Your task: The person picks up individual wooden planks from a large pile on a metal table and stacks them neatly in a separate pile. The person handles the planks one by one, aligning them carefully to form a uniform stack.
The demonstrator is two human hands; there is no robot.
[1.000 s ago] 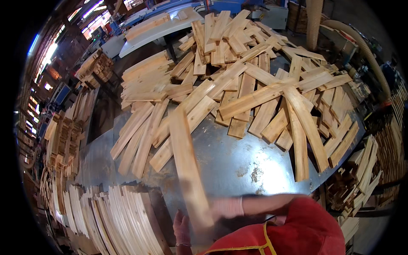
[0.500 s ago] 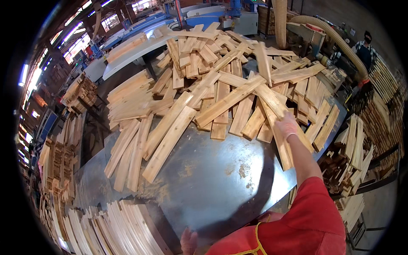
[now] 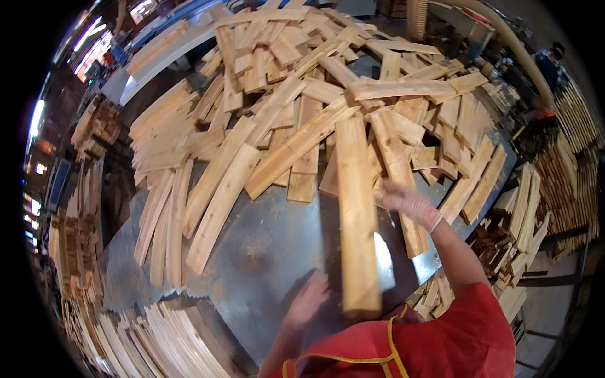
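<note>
A long wooden board [image 3: 358,220] is lifted off the metal table [image 3: 252,252], its near end close to my red apron. My right hand [image 3: 409,205], in a thin pale glove, closes on the board's right edge; its fingertips are partly hidden there. My left hand [image 3: 309,299] is to the left of the board's near end, slightly blurred, apart from it with fingers extended and nothing in them. Beneath my right hand another board [image 3: 400,183] slants toward the near edge. A large loose heap of boards [image 3: 302,120] covers the table's far part.
Stacked boards [image 3: 170,337] stand at the near left. Another stack [image 3: 520,214] is beside the table's right side. A ribbed hose [image 3: 523,72] curves at the far right, where a person [image 3: 551,63] stands. A pale bench [image 3: 167,53] extends at the far left.
My right hand has drawn a board from the heap toward me and swung it leftward. My left hand has risen from the lower edge toward its near end. The view has shifted.
</note>
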